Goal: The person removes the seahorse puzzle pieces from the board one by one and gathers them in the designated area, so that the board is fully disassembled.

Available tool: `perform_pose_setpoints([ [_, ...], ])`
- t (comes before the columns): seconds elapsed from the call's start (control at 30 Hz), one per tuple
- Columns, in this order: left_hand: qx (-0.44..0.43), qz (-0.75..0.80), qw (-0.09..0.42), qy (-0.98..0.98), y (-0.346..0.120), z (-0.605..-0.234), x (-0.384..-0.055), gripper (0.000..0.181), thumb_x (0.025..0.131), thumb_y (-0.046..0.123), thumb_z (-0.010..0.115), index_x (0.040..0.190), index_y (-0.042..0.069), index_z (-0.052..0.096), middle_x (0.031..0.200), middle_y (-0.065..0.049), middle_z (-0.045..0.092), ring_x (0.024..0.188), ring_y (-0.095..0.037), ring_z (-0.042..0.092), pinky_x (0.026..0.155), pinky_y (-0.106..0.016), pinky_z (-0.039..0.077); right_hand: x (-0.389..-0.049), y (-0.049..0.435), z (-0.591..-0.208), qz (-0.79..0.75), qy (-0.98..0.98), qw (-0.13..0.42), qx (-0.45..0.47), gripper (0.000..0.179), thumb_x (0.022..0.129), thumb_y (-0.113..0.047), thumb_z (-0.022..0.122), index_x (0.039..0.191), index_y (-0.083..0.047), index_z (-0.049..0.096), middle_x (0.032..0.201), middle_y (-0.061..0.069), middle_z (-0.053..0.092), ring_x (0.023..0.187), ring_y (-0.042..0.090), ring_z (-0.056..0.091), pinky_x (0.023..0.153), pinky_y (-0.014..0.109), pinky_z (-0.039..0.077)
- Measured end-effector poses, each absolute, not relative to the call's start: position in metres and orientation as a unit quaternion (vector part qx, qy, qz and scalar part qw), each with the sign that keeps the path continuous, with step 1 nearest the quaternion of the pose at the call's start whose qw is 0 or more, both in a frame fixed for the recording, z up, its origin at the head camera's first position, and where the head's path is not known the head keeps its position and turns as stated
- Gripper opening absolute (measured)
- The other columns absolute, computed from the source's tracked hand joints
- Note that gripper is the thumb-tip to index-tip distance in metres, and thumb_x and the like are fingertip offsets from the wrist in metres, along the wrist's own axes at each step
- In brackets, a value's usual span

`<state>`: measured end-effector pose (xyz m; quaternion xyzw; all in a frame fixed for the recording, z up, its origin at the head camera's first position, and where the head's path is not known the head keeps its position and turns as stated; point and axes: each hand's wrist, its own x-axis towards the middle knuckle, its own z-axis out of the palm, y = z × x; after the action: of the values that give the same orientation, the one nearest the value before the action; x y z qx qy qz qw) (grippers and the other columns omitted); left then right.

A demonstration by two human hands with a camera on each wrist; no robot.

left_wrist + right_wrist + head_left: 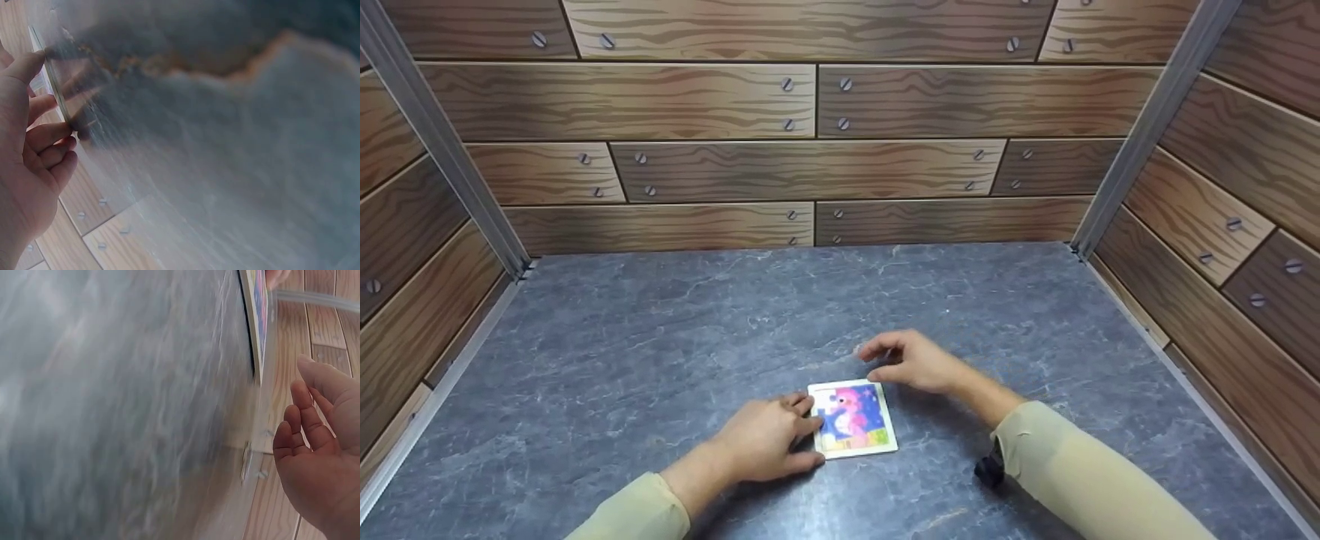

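Note:
A small square puzzle board with a pale frame and a pink seahorse on blue lies flat on the grey tabletop. My left hand holds it by its left edge, the thumb at the near corner and the other fingers along the side. In the left wrist view, the thumb and fingers of the left hand meet the board's thin edge. Just off the far right corner hovers my right hand, its fingers loosely bent around nothing. The right wrist view shows that hand apart from the board.
The marbled grey tabletop spreads out around the board. Wood-patterned panels wall it in at the back and both sides, with metal posts at the back corners. A black device sits at the right sleeve's cuff.

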<state>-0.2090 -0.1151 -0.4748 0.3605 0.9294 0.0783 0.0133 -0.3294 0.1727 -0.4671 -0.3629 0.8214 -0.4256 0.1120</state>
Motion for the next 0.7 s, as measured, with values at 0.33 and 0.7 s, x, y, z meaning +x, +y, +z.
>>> perform_pose_setpoints([
  [0.33,0.366,0.075,0.005,0.928,-0.115,-0.475,-0.209,0.056,0.102,0.055,0.065,0.14,0.014,0.072,0.145,-0.019,0.064,0.134,-0.035,0.062,0.101,-0.049,0.057,-0.321,0.157,-0.468,-0.417,0.814,0.151,-0.374,0.035,0.09,-0.005,0.083,0.122,0.003,0.074,0.119,0.017,0.076,0.113,0.033,0.07,0.101,0.048,0.055],
  [0.7,0.369,0.074,0.001,0.926,-0.115,-0.475,-0.208,0.055,0.102,0.054,0.065,0.139,0.014,0.073,0.144,-0.019,0.065,0.133,-0.034,0.062,0.1,-0.049,0.057,-0.317,0.145,-0.469,-0.406,0.815,0.174,-0.374,0.036,0.09,-0.006,0.083,0.124,0.002,0.074,0.12,0.015,0.076,0.114,0.032,0.071,0.103,0.047,0.054],
])
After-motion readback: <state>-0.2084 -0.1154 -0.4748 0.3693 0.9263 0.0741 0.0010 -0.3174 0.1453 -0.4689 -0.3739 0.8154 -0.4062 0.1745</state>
